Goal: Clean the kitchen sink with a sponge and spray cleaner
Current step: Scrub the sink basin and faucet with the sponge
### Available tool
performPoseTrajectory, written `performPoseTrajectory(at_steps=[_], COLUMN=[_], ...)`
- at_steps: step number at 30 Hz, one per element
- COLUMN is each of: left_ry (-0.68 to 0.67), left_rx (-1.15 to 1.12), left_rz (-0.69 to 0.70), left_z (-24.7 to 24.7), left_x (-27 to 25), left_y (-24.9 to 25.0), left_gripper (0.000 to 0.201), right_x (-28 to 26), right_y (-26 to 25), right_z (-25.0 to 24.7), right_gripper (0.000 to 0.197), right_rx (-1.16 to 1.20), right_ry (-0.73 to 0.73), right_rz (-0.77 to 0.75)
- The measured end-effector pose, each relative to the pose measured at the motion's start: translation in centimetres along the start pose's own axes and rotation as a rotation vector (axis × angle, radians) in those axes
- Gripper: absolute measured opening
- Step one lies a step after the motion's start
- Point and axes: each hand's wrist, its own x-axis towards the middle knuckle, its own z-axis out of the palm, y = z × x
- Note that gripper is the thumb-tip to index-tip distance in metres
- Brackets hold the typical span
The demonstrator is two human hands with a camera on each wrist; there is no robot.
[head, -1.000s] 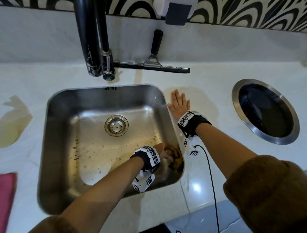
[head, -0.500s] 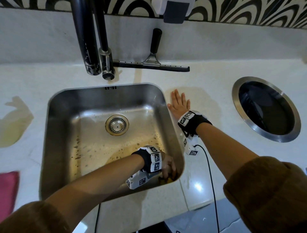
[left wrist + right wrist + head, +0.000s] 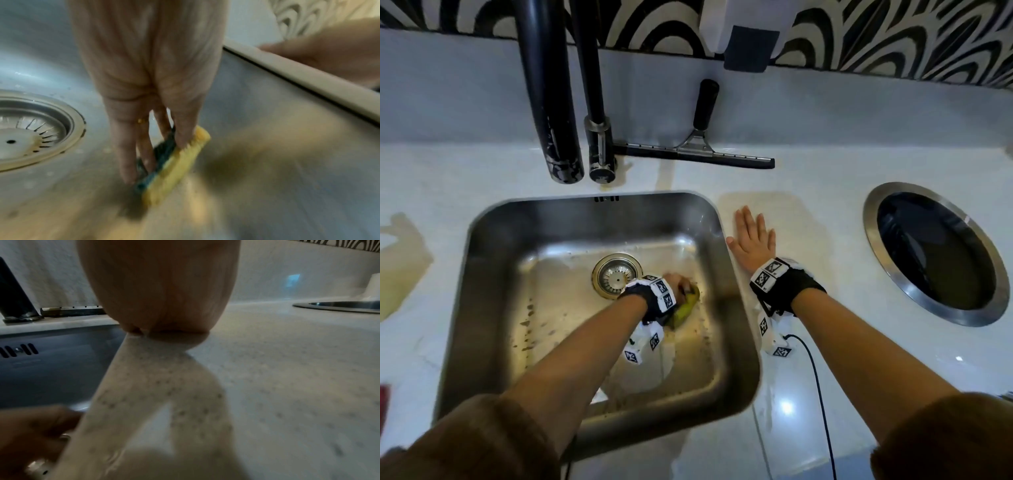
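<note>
The steel sink [image 3: 493,274] is set in a pale counter, its floor speckled with brown spots and streaks. My left hand [image 3: 681,282] is down in the basin, just right of the drain strainer [image 3: 616,275]. It grips a yellow sponge [image 3: 686,308] with a dark green scrub side, fingers on one face and thumb on the other, pressing it to the sink floor [image 3: 267,162]. The sponge [image 3: 174,167] stands on edge and is blurred. My right hand [image 3: 753,236] lies flat, fingers straight, on the counter beside the sink's right rim. No spray cleaner is in view.
A black faucet [image 3: 548,102] and a slimmer black spout [image 3: 595,113] rise behind the sink. A squeegee [image 3: 698,150] lies along the back wall. A round steel-rimmed opening [image 3: 931,253] is set in the counter at the right. A red cloth edge [image 3: 383,401] shows far left.
My left hand has carried the sponge from the sink's front right corner up toward the drain. The right hand has stayed flat on the counter.
</note>
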Motion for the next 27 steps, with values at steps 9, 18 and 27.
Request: performPoseTrajectory(at_steps=[9,18,27], left_ry=[0.423,0.408,0.228], left_rx=[-0.703,-0.519,-0.19], left_rz=[0.138,0.209,0.365], left_z=[-2.9,-1.5,1.1], left_x=[7.0,7.7,6.4], left_y=[4.9,5.7,2.2], left_gripper=[0.024,0.014,0.017], right_x=[0.0,0.0,-0.2], right_y=[0.0,0.2,0.0], right_z=[0.1,0.2,0.0], right_gripper=[0.059,0.059,0.06], right_rx=[0.019,0.03,0.024], right_ry=[0.045,0.063,0.03], right_rz=[0.007,-0.009,-0.007])
